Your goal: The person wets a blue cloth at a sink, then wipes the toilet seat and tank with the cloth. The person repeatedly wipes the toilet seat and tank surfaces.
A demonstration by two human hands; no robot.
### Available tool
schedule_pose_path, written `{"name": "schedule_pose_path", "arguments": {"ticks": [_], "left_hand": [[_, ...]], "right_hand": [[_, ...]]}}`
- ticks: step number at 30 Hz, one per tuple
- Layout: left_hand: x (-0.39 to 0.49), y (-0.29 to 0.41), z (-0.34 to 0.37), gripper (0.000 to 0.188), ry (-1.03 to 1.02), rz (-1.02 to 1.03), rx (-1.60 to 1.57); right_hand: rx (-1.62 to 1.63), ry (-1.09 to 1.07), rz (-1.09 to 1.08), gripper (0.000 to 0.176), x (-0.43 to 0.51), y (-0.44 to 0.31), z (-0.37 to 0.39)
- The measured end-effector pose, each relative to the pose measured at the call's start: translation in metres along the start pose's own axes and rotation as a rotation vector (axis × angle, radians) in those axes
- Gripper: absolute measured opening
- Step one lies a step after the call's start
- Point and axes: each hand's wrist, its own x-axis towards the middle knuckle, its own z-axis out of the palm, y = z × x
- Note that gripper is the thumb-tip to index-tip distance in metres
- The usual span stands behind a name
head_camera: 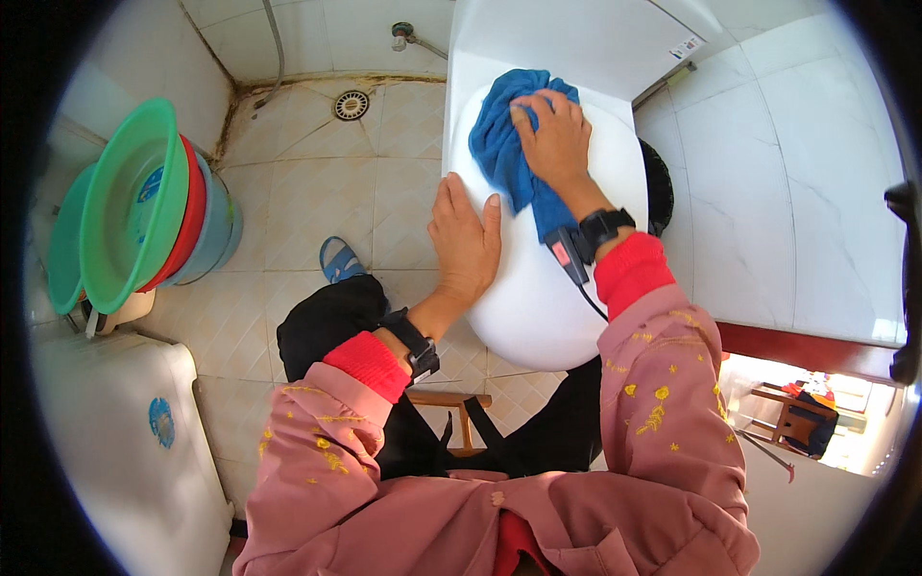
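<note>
A white toilet with its lid [533, 309] closed stands before me. On the rear part of the lid my right hand [558, 140] presses a bunched blue cloth [504, 137], its fingers curled into the folds. One end of the cloth hangs down towards my right wrist, by a small black device [565, 252] with a cable. My left hand [464, 241] rests on the left edge of the lid with its thumb apart from the fingers and holds nothing. Both wrists wear black straps.
Stacked plastic basins [133, 209] and a light blue bucket [220, 223] stand at the left, above a white appliance or cabinet [122, 432]. A round floor drain [351, 106] lies near the back wall. Behind the toilet lid rises the white tank [562, 43]. A wooden stool [461, 399] shows beneath me.
</note>
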Motion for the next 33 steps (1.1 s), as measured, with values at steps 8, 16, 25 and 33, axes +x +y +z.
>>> {"name": "schedule_pose_path", "arguments": {"ticks": [8, 16, 25, 33], "left_hand": [[0.001, -0.001, 0.002, 0.066, 0.015, -0.001, 0.0], [0.001, -0.003, 0.002, 0.066, 0.005, 0.005, -0.048], [0.002, -0.003, 0.002, 0.066, -0.013, 0.005, -0.04], [0.002, -0.004, -0.001, 0.066, -0.037, 0.019, -0.008]], "right_hand": [[0.027, 0.017, -0.014, 0.024, -0.01, -0.006, -0.003], [0.074, -0.092, -0.117, 0.02, -0.127, -0.022, -0.08], [0.116, -0.161, 0.004, 0.018, -0.218, -0.032, -0.128], [0.09, 0.032, 0.105, 0.021, -0.118, 0.061, -0.079]]}}
